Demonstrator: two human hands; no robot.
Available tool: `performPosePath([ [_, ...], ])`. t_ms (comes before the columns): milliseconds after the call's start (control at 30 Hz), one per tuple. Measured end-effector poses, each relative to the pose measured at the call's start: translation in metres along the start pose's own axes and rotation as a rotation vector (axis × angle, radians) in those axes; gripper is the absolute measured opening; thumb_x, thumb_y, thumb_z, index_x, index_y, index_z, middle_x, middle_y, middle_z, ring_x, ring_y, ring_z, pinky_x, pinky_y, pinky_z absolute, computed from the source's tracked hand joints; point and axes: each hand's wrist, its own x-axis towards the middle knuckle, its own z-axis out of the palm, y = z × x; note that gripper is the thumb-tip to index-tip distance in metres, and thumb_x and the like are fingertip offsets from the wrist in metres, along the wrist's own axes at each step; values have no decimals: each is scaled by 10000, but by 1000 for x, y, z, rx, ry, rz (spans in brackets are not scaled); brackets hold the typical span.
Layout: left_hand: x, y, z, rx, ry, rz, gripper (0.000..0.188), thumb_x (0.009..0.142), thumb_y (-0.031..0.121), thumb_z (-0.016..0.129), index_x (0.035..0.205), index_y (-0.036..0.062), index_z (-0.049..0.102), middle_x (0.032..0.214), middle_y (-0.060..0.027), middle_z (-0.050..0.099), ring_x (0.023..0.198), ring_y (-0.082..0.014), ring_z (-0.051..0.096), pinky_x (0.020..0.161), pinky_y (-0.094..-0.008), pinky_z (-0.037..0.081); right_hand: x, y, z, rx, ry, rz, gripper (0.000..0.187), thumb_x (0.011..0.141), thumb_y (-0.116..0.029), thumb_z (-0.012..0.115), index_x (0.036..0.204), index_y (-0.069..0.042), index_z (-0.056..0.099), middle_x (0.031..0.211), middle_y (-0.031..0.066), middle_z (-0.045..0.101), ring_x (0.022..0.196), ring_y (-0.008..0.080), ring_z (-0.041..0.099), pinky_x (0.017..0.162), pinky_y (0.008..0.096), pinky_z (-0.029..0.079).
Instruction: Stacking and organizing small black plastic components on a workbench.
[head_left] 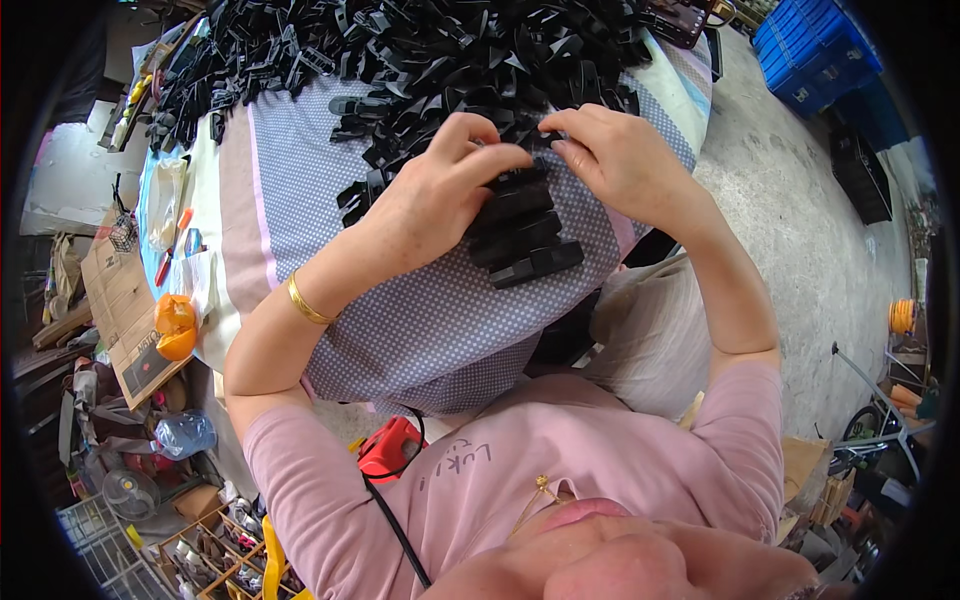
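Note:
Black plastic parts, long and narrow, lie side by side in a short row (536,264) on the dotted cloth (400,345) in front of me. At the far end of this row my left hand (432,190) is closed, its thumb and curled fingers against a black plastic part (522,178). My right hand (628,158) comes from the other side, with index finger and thumb pinched close to the same spot. What its fingertips grip is small and dark, hard to tell from the parts behind. Beyond both hands spreads a large heap of similar black parts (420,60).
On the table's left edge are an orange plastic object (176,326), a red-handled tool (163,268) and a clear bag (167,205). Blue crates (815,50) and a black crate (862,175) stand on the concrete floor (765,215) to the right. A red object (390,447) sits beside my body.

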Motion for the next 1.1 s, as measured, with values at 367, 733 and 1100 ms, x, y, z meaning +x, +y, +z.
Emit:
performPosePath([
  [367,-4,2,2,-108,-36,-157,407,737,-35,657,1132,16,574,1013,-136,620,942,-280,643,811,-355,535,-1,-5,0,-82,68,-103,245,856,-69,626,1097,-26,607,949,118,639,826,279,626,717,346,516],
  [733,-9,7,1,36,-27,-322,189,771,94,711,926,-5,669,892,-129,605,804,-294,628,706,-358,517,-1,-21,-5,418,-88,81,209,840,-78,663,1036,-8,663,807,112,646,698,176,601,646,304,481],
  [1100,-8,9,-1,38,-34,-340,189,784,117,710,929,-3,689,860,-122,610,765,-290,629,688,-352,518,-3,-21,-15,89,11,-121,228,722,-59,733,935,-8,673,885,85,597,811,255,598,677,331,484],
])
